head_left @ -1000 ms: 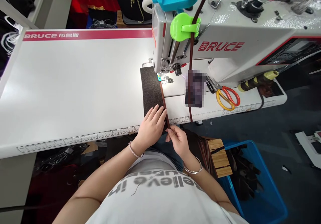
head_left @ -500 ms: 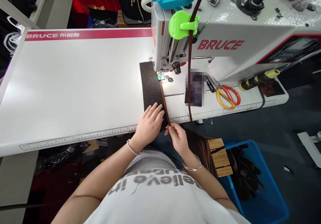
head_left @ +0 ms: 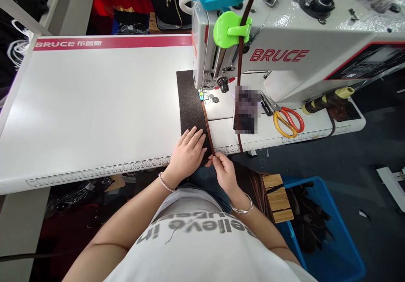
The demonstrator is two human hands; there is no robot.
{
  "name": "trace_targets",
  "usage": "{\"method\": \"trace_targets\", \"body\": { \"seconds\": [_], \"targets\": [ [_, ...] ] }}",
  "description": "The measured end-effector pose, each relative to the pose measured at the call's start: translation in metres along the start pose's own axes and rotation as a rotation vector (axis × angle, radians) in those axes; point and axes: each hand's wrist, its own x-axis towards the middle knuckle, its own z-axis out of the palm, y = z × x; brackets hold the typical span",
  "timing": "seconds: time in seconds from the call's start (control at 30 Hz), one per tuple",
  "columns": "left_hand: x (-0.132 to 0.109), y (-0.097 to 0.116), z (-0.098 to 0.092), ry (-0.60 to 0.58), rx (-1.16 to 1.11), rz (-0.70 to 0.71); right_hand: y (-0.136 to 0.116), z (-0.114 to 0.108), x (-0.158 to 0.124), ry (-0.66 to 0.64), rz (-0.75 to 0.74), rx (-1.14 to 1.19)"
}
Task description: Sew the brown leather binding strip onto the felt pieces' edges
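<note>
A dark strip of fabric [head_left: 191,100] lies on the white sewing table, its right edge under the head of the sewing machine [head_left: 209,41]. My left hand [head_left: 188,151] rests flat on the near part of the fabric, fingers stretched out. Along the fabric's right edge a narrow brown binding strip [head_left: 208,126] runs from the presser foot [head_left: 201,95] toward me. At the table's front edge my right hand [head_left: 224,170] pinches this strip between thumb and fingers. The needle itself is too small to make out.
Right of the machine's needle lie a blurred phone [head_left: 247,111] and scissors with orange and red handles [head_left: 287,122]. Another brown strip [head_left: 240,67] hangs past a green clip [head_left: 229,30]. A blue bin [head_left: 344,235] with dark pieces stands at lower right beside a wooden seat [head_left: 278,197].
The fabric's far end has slid away from me, further past the presser foot. My left hand has shifted slightly with the fabric, while my right hand keeps its pinch on the strip.
</note>
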Motion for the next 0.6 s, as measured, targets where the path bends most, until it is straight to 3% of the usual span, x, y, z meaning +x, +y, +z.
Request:
{"method": "trace_targets", "body": {
  "seconds": [0.6],
  "targets": [
    [-0.0023, -0.0042, 0.0019, -0.012, 0.006, 0.031, -0.0044, 0.003, 0.0013, 0.001, -0.006, 0.051]
  ]
}}
